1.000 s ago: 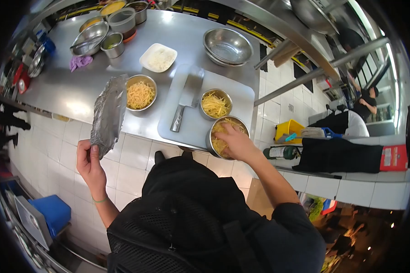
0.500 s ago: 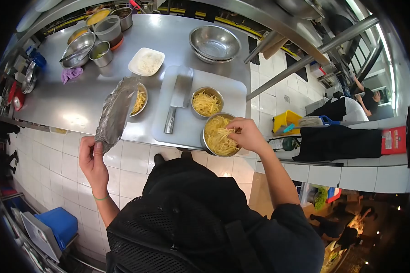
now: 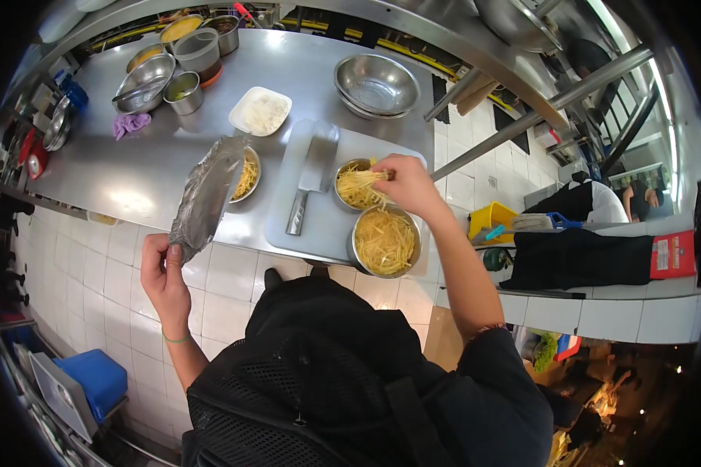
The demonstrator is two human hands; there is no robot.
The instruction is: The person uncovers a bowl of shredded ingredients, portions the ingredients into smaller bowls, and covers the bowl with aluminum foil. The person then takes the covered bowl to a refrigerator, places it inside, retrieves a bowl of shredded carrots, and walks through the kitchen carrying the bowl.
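Observation:
My left hand (image 3: 166,280) grips the lower end of a silvery piece of foil (image 3: 208,191), held up and tilted above the table's near edge. Behind the foil, partly hidden, stands a metal bowl of yellow strips (image 3: 246,177). My right hand (image 3: 408,184) pinches a bunch of thin pale-yellow strips (image 3: 372,180), apparently cut potato, over a small metal bowl (image 3: 337,189) of similar strips. Nearer my body, a larger metal bowl (image 3: 353,247) full of strips sits at the board's corner. A cleaver (image 3: 317,159) lies on the white cutting board (image 3: 282,206).
On the steel table (image 3: 93,175) are a white dish (image 3: 234,117) of white shreds, stacked metal bowls (image 3: 376,84), several pots and containers at the back left, and a purple cloth (image 3: 131,124). A shelf post (image 3: 487,145) slants at the right. Another person (image 3: 642,201) is farther right.
My right hand has lifted a bunch of strips out of the larger bowl and moved away from my body, over the smaller bowl. My left hand still holds the foil.

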